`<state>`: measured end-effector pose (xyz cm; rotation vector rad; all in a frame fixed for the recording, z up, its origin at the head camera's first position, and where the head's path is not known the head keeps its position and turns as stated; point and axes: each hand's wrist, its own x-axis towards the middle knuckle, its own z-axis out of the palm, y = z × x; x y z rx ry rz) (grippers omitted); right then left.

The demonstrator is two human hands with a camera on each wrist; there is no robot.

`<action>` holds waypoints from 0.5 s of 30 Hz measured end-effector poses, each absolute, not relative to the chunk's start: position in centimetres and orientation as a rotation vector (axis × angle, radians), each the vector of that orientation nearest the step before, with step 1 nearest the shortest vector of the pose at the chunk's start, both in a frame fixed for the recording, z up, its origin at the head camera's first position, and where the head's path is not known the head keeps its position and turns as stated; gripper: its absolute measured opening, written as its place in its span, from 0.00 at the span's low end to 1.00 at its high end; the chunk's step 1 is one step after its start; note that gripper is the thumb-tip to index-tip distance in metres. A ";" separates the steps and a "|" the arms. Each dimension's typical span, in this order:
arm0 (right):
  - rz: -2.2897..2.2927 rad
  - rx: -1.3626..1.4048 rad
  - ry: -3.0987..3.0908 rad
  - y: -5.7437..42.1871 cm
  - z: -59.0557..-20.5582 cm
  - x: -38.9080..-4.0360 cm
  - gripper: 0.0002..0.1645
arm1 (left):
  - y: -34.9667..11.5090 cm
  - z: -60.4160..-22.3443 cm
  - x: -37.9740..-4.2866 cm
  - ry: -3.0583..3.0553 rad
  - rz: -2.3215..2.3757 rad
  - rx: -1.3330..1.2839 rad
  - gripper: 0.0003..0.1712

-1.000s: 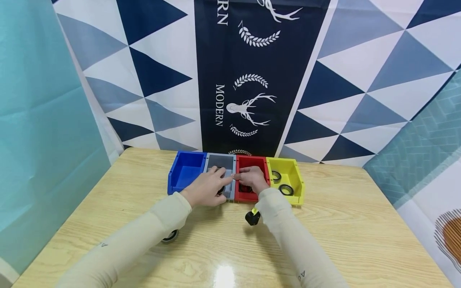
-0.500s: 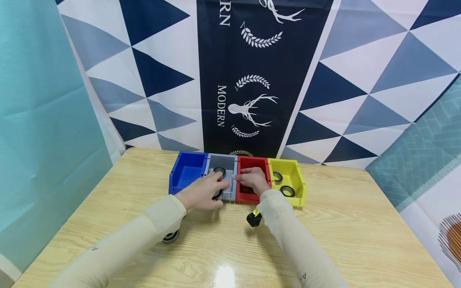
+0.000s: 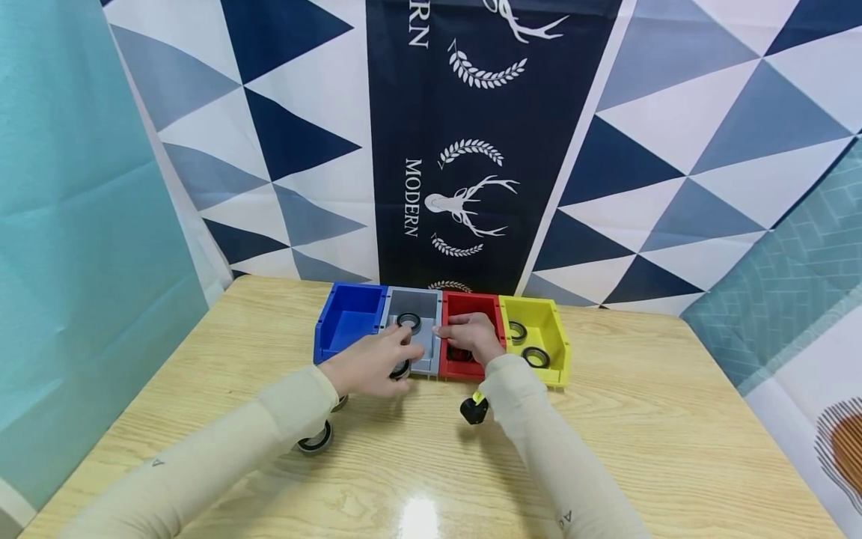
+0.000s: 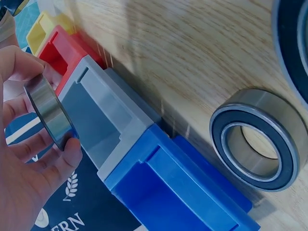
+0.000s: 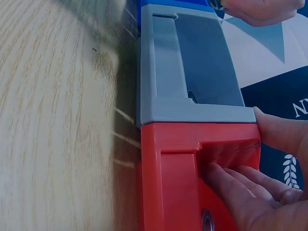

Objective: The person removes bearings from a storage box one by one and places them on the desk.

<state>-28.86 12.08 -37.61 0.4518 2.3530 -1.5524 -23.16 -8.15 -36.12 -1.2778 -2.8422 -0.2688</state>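
Observation:
My left hand (image 3: 370, 364) pinches a ball bearing (image 4: 52, 113) between thumb and fingers, in front of the grey bin's (image 4: 139, 108) near left corner. Inside that bin lies another bearing (image 3: 408, 323), apart from the hand. My right hand (image 3: 474, 337) grips the side wall of the red bin (image 5: 168, 192), its fingers inside and its thumb at the rim by the grey bin. A bearing (image 5: 207, 221) in the red bin is partly hidden by the right hand. Two bearings lie on the table near my left forearm, one dark-sealed bearing (image 4: 257, 139) showing large in the left wrist view.
The blue bin (image 3: 352, 318) stands at the left end of the row. At the right end, the yellow bin (image 3: 555, 352) holds two bearings (image 3: 536, 357). A patterned cloth (image 3: 323, 150) hangs behind the wooden table (image 3: 640, 434). A black device (image 3: 474, 410) sits under the right wrist.
My left hand has drawn left and slightly toward me with its bearing, uncovering the bearing in the grey bin and more of those on the table. The right hand stays in place.

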 end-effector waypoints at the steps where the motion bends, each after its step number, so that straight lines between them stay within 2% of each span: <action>1: -1.550 0.454 2.353 12.1 -37.6 -28.8 0.35 | -8.2 -36.1 -23.1 -2.833 -0.254 -1.283 0.17; 15: -1.558 0.453 2.350 12.1 -37.7 -28.9 0.35 | -7.9 -36.7 -22.5 -2.895 -0.244 -1.279 0.19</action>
